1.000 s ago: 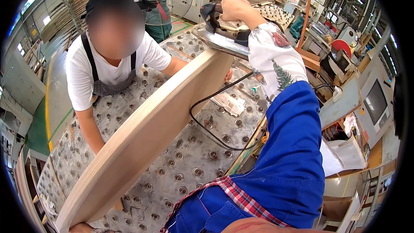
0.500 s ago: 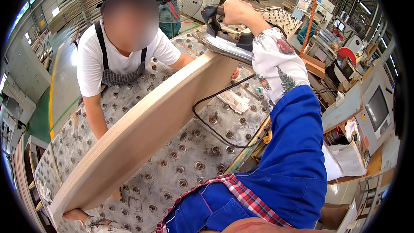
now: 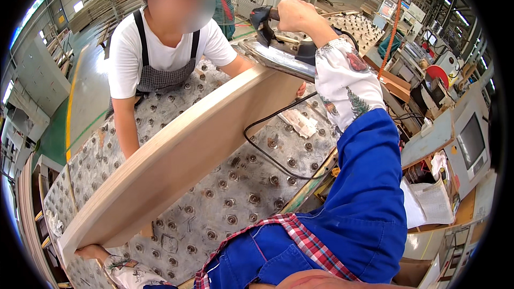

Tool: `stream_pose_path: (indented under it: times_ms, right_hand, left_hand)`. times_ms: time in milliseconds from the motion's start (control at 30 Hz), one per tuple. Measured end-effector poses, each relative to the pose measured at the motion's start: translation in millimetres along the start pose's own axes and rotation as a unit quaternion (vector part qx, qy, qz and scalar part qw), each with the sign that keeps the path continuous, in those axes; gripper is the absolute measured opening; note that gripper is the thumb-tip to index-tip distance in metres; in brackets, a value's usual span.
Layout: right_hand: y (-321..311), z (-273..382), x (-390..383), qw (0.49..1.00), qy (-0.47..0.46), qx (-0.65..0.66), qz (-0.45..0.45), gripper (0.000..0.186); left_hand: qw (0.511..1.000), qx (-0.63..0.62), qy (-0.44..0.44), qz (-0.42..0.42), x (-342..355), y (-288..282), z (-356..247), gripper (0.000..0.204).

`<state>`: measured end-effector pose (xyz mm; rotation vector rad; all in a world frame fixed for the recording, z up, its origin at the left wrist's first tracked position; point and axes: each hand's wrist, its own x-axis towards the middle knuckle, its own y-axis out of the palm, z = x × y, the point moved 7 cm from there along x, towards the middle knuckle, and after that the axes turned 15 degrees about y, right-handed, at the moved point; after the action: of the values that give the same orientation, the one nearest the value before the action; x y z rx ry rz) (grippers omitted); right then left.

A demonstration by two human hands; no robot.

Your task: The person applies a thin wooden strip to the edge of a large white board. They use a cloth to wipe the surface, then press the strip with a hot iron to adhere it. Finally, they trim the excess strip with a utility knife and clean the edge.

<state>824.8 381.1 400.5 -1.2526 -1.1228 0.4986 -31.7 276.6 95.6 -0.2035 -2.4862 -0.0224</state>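
Pale wooden panel with a long curved edge (image 3: pixel 184 163), braced under an iron

Head view: the panel stands on edge, running diagonally from near left to far right across the studded grey metal surface (image 3: pixel 205 210); how its lower side is supported is not clear. The bare right hand (image 3: pixel 296 16) has its grip closed around the handle of a black-and-silver iron (image 3: pixel 279 58), whose metal plate appears to rest on the panel's narrow upper edge at the far end; a thin black cable (image 3: pixel 245 130) loops in front of the panel. The left hand (image 3: pixel 92 252) is cupped at the near end, its fingers partly hidden; I cannot tell how firmly that grip closes. Across the surface, a co-worker in a white T-shirt and dark checked apron (image 3: pixel 167 77) reaches towards the panel, one hand (image 3: pixel 301 90) showing by its far end.

I judge the step in hand to be pressing the iron along the edge; the next move seems to call for a flat plate, even pressure, steady bracing at both ends, and slack in the cable.
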Motion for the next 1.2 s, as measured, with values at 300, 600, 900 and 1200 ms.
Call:
stream_pose_path:
  times_ms: [300,600,900,1200]
  right_hand:
    - [-5,14,-12,1.000,0.002,0.002,0.014,0.024]
    - [-12,27,-22,1.000,-0.020,0.005,0.011,0.022]
    - [-16,30,-26,0.999,-0.016,0.032,-0.004,0.025]
    - [16,-50,27,0.993,0.095,-0.058,0.038,0.028]
  left_hand:
    - [0.999,0.032,0.023,-0.007,-11,-5,-36,0.063]
    - [0.999,-0.048,-0.004,0.010,-14,0,-40,0.059]
    - [0.997,0.003,0.077,0.016,2,3,-5,0.042]
    - [0.993,0.040,0.107,-0.007,-2,-7,-19,0.044]
